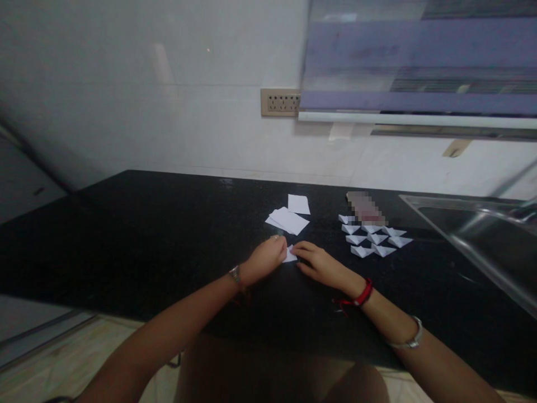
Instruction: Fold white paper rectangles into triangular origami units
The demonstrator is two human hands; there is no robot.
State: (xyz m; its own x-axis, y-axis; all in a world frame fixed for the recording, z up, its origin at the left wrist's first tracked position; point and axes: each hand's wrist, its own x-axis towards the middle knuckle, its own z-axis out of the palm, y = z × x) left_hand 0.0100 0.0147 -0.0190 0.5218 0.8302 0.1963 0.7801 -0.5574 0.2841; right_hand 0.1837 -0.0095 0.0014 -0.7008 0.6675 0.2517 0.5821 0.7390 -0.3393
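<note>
A small white folded paper piece (290,256) lies on the black countertop (146,240) between my two hands. My left hand (265,258) is curled, its fingertips pinching the paper's left side. My right hand (319,264) rests on the counter with its fingers pressed on the paper's right edge. A watch sits on my left wrist, a red band and a silver bracelet on my right arm.
Several folded white paper triangles (375,238) lie in rows to the right. Loose white paper sheets (290,218) lie behind my hands. A steel sink (482,229) is at the right, a wall socket (280,102) and a window above.
</note>
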